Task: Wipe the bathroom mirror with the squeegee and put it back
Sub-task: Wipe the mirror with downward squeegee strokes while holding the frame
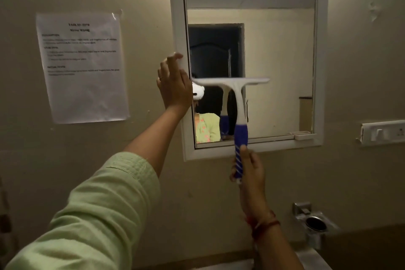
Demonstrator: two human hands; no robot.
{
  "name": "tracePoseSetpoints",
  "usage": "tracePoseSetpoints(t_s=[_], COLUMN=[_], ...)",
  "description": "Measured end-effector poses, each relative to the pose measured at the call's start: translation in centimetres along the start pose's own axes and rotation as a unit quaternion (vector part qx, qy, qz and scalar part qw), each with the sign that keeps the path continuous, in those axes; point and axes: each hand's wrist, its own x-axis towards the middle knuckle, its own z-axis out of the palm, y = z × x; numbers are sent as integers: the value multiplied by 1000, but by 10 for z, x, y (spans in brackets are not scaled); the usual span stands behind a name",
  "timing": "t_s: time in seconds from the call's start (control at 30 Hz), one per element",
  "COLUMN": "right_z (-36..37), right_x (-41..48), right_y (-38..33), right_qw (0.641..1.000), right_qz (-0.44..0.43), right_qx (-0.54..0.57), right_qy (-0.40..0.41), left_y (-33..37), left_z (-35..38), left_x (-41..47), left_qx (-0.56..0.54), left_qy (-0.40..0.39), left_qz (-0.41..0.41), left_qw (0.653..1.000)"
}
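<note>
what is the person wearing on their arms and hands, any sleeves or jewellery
The left arm wears a loose pale green sleeve with a fine woven texture, ending partway along the forearm. The left hand is bare, with what looks like a thin ring on one finger. The right arm has no sleeve in view; a red and orange thread band is tied around its wrist. The right hand is bare, with no rings visible.

— Anything I can read from here?
— Only on the paper sheet [82, 67] taped to the wall at nine o'clock from my view: a heading starting "TASK ID", then "Mirror Wiping" under it.
— And the smaller paragraphs below?
— Too blurred for me to read.
</note>
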Motion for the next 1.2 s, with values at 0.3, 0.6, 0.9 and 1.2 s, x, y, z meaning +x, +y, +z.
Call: tracePoseSetpoints(t_s=[0.3, 0.6, 0.9, 1.2], right_z=[-25, -15, -38, -28], right_x=[-23, 7, -31, -23], right_y=[46, 1, 56, 47], right_qw=[997, 998, 993, 993], right_qz=[79, 34, 108, 91], right_qx=[-11, -7, -32, -31], right_qy=[-22, -49, -39, -63], left_y=[3, 2, 3, 7], left_z=[-3, -2, -4, -8], left_x=[1, 1, 0, 1], left_qx=[-10, -32, -29, -12], left_qy=[-7, -12, -12, -14], left_qz=[-8, -21, -10, -9], left_qw=[1000, 999, 999, 1000])
